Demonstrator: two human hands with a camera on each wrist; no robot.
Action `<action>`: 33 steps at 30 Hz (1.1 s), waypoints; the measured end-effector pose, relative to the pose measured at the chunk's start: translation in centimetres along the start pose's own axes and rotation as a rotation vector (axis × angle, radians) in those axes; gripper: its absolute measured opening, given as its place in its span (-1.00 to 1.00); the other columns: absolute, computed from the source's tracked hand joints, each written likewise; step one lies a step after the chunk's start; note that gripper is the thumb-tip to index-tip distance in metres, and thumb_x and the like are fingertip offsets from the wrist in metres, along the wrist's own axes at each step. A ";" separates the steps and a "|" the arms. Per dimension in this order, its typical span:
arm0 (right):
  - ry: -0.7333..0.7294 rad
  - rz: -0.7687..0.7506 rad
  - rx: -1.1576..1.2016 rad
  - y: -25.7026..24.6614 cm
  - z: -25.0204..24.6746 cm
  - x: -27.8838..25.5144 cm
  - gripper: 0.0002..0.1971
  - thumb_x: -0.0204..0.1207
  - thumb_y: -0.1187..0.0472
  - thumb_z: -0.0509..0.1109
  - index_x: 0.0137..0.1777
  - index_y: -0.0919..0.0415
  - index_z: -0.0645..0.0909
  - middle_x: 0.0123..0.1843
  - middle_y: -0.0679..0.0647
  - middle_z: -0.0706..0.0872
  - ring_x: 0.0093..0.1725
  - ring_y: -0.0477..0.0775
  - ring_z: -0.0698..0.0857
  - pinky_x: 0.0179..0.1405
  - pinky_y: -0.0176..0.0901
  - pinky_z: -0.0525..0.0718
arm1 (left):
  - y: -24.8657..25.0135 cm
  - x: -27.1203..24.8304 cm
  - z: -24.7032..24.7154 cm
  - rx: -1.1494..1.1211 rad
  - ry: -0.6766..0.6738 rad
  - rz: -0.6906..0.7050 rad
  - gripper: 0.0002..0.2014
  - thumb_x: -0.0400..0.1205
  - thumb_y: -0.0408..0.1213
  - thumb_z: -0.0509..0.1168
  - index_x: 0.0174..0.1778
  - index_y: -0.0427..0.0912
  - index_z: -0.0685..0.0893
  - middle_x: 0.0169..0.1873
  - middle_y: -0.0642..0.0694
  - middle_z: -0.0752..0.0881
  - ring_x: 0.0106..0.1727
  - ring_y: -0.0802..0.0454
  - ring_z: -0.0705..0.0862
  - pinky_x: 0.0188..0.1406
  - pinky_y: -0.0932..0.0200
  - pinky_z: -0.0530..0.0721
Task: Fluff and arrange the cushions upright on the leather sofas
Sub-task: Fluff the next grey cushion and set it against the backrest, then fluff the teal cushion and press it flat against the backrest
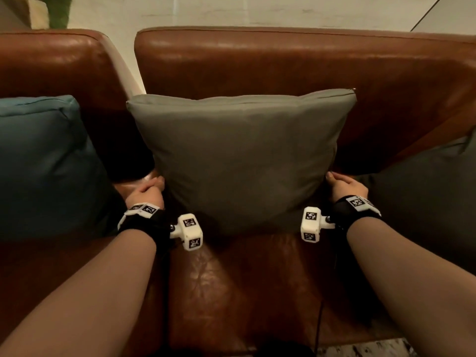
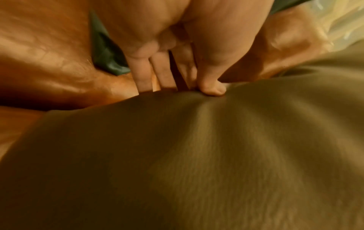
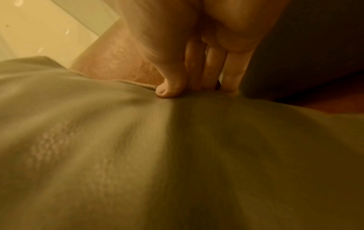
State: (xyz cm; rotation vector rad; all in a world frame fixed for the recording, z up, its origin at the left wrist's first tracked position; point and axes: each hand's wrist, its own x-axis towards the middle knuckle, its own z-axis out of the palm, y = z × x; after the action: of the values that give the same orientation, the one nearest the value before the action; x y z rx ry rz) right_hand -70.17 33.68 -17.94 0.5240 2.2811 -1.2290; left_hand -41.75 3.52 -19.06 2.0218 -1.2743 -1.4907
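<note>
A grey-green cushion (image 1: 239, 155) stands upright on the brown leather sofa (image 1: 283, 63), leaning on its backrest. My left hand (image 1: 150, 189) grips the cushion's left edge low down. In the left wrist view the thumb presses the front of the cushion (image 2: 197, 155) while the fingers (image 2: 141, 73) go behind it. My right hand (image 1: 343, 186) grips the right edge at the same height. The right wrist view shows its thumb on the cushion's (image 3: 138, 155) front and the fingers (image 3: 212, 68) behind.
A teal cushion (image 1: 43, 161) stands on the neighbouring leather seat (image 1: 51, 63) at the left. A dark cushion (image 1: 425, 202) lies at the right end of the sofa. Bare seat leather (image 1: 244, 287) shows in front of the grey-green cushion. A pale wall runs behind.
</note>
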 end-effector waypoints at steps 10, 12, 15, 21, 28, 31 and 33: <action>-0.001 -0.105 -0.077 -0.6 -0.6 1.3 -0.97 0.40 0.05 0.57 -0.20 -0.07 0.78 -0.05 -0.02 0.83 0.00 0.08 0.78 0.16 0.11 0.74 | 1.8 -0.9 0.0 0.348 0.086 0.237 -0.79 0.66 -0.14 0.31 0.11 -0.05 0.80 0.11 -0.14 0.80 0.19 -0.21 0.72 0.26 -0.02 0.65; 0.094 -0.259 -0.112 -2.3 -1.0 -0.7 -0.90 0.46 0.03 0.50 -0.10 0.00 0.72 -0.06 -0.03 0.77 -0.04 0.01 0.73 0.05 -0.03 0.69 | 2.5 -2.5 -0.4 0.427 0.068 0.338 -0.72 0.69 -0.15 0.26 0.26 -0.10 0.74 0.18 -0.20 0.78 0.27 -0.25 0.69 0.28 -0.04 0.62; 0.143 -0.548 -0.100 -5.6 -0.8 -6.2 -0.82 0.59 0.05 0.36 -0.11 0.15 0.65 -0.25 -0.03 0.66 -0.27 -0.19 0.59 -0.28 -0.36 0.49 | 3.0 -4.7 -1.9 0.441 0.033 0.470 -0.72 0.68 -0.16 0.27 0.27 -0.15 0.68 0.10 -0.25 0.80 0.22 -0.27 0.71 0.23 -0.06 0.63; -0.236 -0.911 -0.131 -9.4 7.3 -18.2 -0.71 0.62 0.13 0.35 -0.36 0.14 0.60 -0.48 0.04 0.58 -0.45 -0.17 0.50 -0.39 -0.29 0.47 | 7.0 -8.3 -8.6 0.384 -0.159 0.920 -0.96 0.66 -0.23 0.28 -0.04 -0.01 0.63 -0.25 0.08 0.68 -0.23 0.12 0.67 -0.11 0.08 0.66; -0.415 -1.284 -0.286 -14.7 23.8 -33.9 -0.87 0.61 0.14 0.37 -0.11 0.07 0.74 -0.21 -0.12 0.74 -0.20 -0.15 0.64 -0.13 -0.33 0.56 | 15.1 1.5 -22.3 0.453 -0.010 1.183 -0.72 0.71 -0.15 0.13 0.31 -0.05 0.58 0.24 0.01 0.64 0.30 0.02 0.58 0.38 -0.02 0.52; -0.435 -1.434 -0.399 -15.5 34.3 -38.2 -0.75 0.65 0.10 0.28 0.24 0.06 0.69 0.21 -0.01 0.71 0.24 -0.07 0.60 0.31 -0.29 0.49 | 15.8 9.9 -26.2 0.927 -0.026 1.053 -0.53 0.76 0.00 -0.06 0.63 0.11 0.29 0.67 0.02 0.30 0.71 -0.10 0.18 0.69 -0.27 0.09; -0.368 -1.486 -0.662 -14.7 40.6 -38.9 -0.58 0.69 0.01 0.17 0.50 0.04 0.52 0.48 0.07 0.57 0.51 0.09 0.47 0.56 0.04 0.35 | 15.5 15.2 -28.8 1.181 -0.067 1.116 -0.47 0.77 0.08 -0.17 0.70 0.16 0.13 0.73 0.04 0.16 0.76 -0.07 0.04 0.70 -0.16 -0.04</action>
State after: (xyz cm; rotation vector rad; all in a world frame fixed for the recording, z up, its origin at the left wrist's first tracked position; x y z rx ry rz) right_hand -37.21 -12.24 -4.65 -1.7195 2.3620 -0.7593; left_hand -22.62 -24.01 -5.77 1.0591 -2.9836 -0.2023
